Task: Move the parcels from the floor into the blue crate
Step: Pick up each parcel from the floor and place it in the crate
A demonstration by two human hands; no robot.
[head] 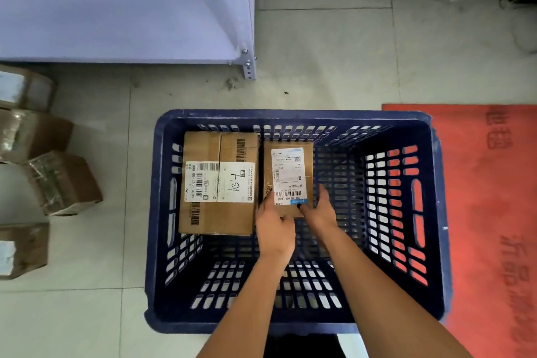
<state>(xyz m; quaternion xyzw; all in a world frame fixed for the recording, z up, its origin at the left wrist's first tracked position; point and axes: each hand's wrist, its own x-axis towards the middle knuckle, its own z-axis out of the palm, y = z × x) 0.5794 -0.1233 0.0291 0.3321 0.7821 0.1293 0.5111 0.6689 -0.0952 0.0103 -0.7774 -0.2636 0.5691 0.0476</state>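
From the head camera, looking straight down, the blue crate [296, 320] stands on the tiled floor [319, 52] with two parcels already in its bottom: a larger cardboard box marked A34 [218, 183] at the left, and just beside it a smaller labelled cardboard box [287, 177]. Both hands are at the near end of that smaller box: the left hand [274, 227] has its fingers curled around the near left corner, and the right hand [319, 212] pinches the near right edge with its thumb on the label. Four more taped brown parcels [62, 182] wait on the floor left of the crate, near a grey metal shelf unit [128, 6]; a red mat [491, 212] lies at the right. The small box looks stiff and light. Its tape and glossy label may be slick, so holding opposite edges or corners seems safest. The larger floor parcels probably want two hands under their sides.
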